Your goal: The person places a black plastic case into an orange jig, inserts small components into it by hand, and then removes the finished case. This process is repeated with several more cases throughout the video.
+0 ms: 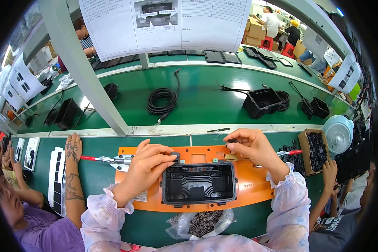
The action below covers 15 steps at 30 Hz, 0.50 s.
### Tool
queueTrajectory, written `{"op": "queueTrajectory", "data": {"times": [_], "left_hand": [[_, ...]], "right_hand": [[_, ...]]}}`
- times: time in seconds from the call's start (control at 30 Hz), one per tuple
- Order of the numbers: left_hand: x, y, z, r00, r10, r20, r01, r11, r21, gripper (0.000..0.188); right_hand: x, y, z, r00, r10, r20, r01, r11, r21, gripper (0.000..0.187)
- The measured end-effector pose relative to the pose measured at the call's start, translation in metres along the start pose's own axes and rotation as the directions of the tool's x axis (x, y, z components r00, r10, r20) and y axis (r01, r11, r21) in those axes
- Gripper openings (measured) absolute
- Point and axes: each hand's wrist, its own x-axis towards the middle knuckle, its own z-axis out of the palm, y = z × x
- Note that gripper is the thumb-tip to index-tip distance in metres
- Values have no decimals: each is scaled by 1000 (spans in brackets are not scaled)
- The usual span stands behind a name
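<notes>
An open black plastic box [198,185] lies in the middle of an orange fixture board [256,189], its hollow inside facing up. At the box's far left corner, the fingertips of my left hand [146,168] are closed on a small dark plastic piece [176,158]. My right hand [254,148] is raised over the board's far right part, pinching a small black plastic part [231,142] between thumb and fingers. A tan block [230,157] sits on the board just below that part. Red-handled toggle clamps flank the board, the left one [107,160] and the right one [289,153].
A clear bag of small metal pins or screws [203,222] lies before the board. Right stand a cardboard box of black parts [313,147] and a light-blue round fan [338,133]. Beyond, a green belt [206,94] carries coiled cables and black boxes. Co-workers' arms [74,180] reach in at both sides.
</notes>
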Motion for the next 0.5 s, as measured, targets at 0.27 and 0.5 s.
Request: {"op": "queueTrajectory", "data": {"times": [0.27,0.5], "left_hand": [[2,-4,1,1000,21,4,-21,998,-54,14],[4,-8,-4,997,36,63,-32,998,-62,18]], "right_hand": [[-3,4,-1,999,-34,-9,34,999,-12,20],[-6,4,-4,1000,-15,-16,15,1000,-7,20]]}}
